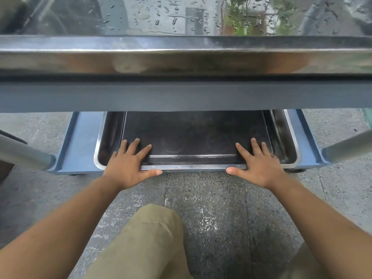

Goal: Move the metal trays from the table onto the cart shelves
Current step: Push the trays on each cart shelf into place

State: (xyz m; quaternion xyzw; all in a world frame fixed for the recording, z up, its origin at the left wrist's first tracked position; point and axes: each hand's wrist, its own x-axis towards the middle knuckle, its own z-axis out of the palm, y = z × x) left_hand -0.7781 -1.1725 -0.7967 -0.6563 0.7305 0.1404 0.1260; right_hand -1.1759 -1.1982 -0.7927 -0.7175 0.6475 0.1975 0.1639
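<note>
A dark metal tray (193, 141) lies inside a larger metal tray (289, 152) on the blue cart's bottom shelf (80, 141). My left hand (128, 164) rests flat on the inner tray's near left corner, fingers spread and straight, thumb along its front rim. At the near right corner my right hand (259, 164) lies the same way, thumb on the front rim. A wet metal tray (181, 19) sits on the cart's upper shelf, its shiny front wall filling the top of the view. The far ends of the lower trays are hidden under the upper shelf.
The upper shelf's blue front rail (185, 95) runs across the view above my hands. Grey cart handle bars stick out at the left (26, 154) and right (348, 148). Speckled stone floor (211, 198) lies below, with my knee (145, 234) in olive trousers.
</note>
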